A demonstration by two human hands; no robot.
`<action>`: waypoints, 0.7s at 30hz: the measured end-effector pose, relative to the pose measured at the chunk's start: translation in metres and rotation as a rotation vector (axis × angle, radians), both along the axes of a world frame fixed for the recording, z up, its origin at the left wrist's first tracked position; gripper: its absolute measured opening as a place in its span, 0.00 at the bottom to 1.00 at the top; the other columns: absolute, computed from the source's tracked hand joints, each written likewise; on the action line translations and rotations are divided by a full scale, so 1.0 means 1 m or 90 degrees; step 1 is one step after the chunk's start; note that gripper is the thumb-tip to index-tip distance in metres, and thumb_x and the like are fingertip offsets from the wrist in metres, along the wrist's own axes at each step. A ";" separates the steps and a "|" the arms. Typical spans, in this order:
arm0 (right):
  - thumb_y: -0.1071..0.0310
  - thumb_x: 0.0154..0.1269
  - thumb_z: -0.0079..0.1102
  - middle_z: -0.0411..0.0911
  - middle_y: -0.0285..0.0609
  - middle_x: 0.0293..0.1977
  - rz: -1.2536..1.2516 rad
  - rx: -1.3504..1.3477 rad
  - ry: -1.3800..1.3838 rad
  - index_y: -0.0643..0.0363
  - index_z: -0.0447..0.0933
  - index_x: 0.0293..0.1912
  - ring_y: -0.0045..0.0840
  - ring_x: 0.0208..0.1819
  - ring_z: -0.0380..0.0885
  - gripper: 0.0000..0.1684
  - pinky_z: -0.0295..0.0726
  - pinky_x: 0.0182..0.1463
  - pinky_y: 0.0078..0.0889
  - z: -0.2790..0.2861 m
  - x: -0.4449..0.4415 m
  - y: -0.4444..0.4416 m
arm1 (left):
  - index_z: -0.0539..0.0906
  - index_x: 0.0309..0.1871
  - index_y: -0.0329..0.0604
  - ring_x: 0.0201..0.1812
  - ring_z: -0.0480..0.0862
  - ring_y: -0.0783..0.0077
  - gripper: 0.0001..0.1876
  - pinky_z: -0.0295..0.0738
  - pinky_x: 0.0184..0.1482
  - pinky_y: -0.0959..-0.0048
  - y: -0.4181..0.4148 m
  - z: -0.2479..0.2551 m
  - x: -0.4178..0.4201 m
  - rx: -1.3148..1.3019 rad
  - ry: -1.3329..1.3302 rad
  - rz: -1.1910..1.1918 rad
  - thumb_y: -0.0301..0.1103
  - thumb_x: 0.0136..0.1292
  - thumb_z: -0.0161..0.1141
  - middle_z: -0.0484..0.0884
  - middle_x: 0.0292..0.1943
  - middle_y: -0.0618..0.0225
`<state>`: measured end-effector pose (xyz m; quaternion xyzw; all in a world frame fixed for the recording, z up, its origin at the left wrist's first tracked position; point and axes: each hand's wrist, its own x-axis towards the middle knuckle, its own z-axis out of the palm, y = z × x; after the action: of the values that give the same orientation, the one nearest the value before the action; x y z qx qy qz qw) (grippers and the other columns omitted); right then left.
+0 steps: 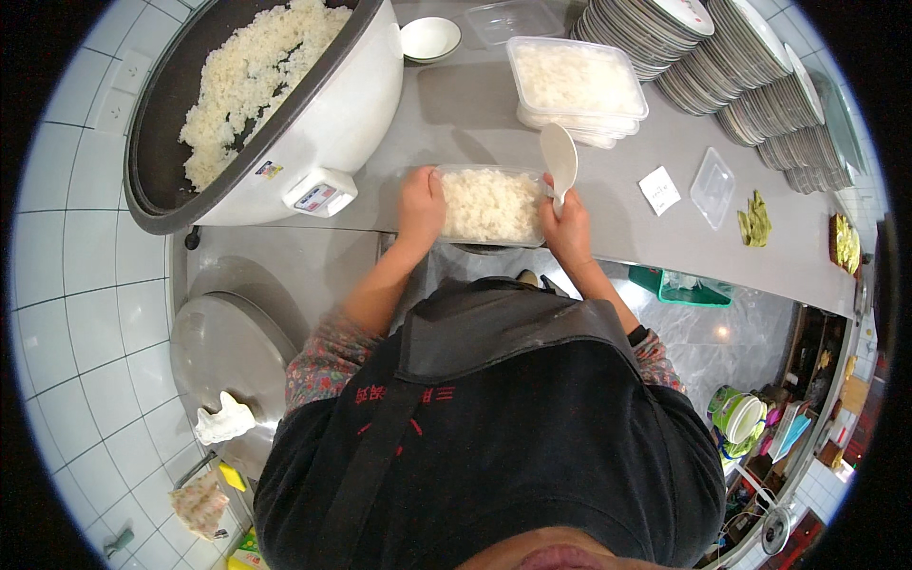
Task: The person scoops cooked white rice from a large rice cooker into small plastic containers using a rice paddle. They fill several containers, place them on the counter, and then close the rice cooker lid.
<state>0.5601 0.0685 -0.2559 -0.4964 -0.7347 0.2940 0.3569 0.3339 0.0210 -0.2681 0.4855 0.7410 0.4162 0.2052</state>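
A clear plastic container (pixel 491 241) full of cooked white rice (pixel 491 203) is at the front edge of the grey counter. My left hand (pixel 422 206) grips its left end, thumb on the rim. At the right end, my right hand (pixel 566 224) holds the handle of a white rice paddle (pixel 560 157), its blade pointing away from me, while the fingers touch the container's side. Left of my hands, a large white rice cooker (pixel 356 128) stands uncovered, with loose rice (pixel 249 85) in its dark pot. Behind the paddle sits a stack of rice-filled containers (pixel 581 78).
Tall stacks of plates (pixel 727 57) line the back right. A small white bowl (pixel 431 39) is beside the cooker. On the right lie a paper slip (pixel 660 190), a clear lid (pixel 712 189) and a green strip-like bundle (pixel 755 221). The cooker's metal lid (pixel 228 342) rests at left.
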 end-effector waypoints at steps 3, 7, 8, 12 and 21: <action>0.72 0.58 0.51 0.76 0.55 0.41 -0.002 -0.005 -0.031 0.62 0.73 0.52 0.49 0.39 0.76 0.20 0.76 0.41 0.41 0.001 -0.001 -0.003 | 0.73 0.51 0.35 0.50 0.74 0.48 0.17 0.68 0.50 0.57 -0.003 0.000 0.005 0.019 0.057 0.012 0.37 0.65 0.49 0.76 0.47 0.47; 0.70 0.59 0.52 0.76 0.54 0.39 -0.006 0.046 -0.056 0.59 0.72 0.52 0.49 0.35 0.76 0.20 0.76 0.37 0.43 -0.005 -0.001 -0.004 | 0.69 0.59 0.39 0.61 0.66 0.49 0.32 0.58 0.62 0.52 0.002 0.026 0.006 0.136 0.388 -0.234 0.53 0.58 0.56 0.69 0.57 0.50; 0.70 0.59 0.52 0.76 0.55 0.39 -0.006 0.030 -0.065 0.59 0.73 0.52 0.48 0.36 0.77 0.20 0.76 0.38 0.41 -0.005 0.000 -0.005 | 0.67 0.61 0.39 0.63 0.63 0.50 0.37 0.55 0.63 0.48 0.002 0.029 0.006 0.101 0.410 -0.318 0.57 0.54 0.58 0.67 0.59 0.50; 0.71 0.61 0.53 0.76 0.57 0.40 -0.006 0.004 -0.074 0.59 0.73 0.53 0.46 0.38 0.78 0.19 0.77 0.40 0.38 -0.005 -0.002 -0.004 | 0.61 0.67 0.40 0.68 0.54 0.51 0.54 0.45 0.63 0.35 0.004 0.053 0.017 -0.105 0.516 -0.466 0.67 0.39 0.64 0.58 0.66 0.52; 0.71 0.53 0.55 0.76 0.49 0.45 -0.023 0.058 -0.084 0.58 0.71 0.51 0.46 0.35 0.78 0.22 0.78 0.36 0.42 -0.019 0.001 -0.001 | 0.58 0.70 0.52 0.69 0.47 0.42 0.57 0.35 0.58 0.24 0.003 0.058 0.046 -0.207 0.459 -0.411 0.69 0.35 0.65 0.52 0.69 0.51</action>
<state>0.5608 0.0671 -0.2752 -0.5113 -0.7599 0.2205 0.3354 0.3801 0.0237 -0.2101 0.7643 0.6319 0.0166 0.1276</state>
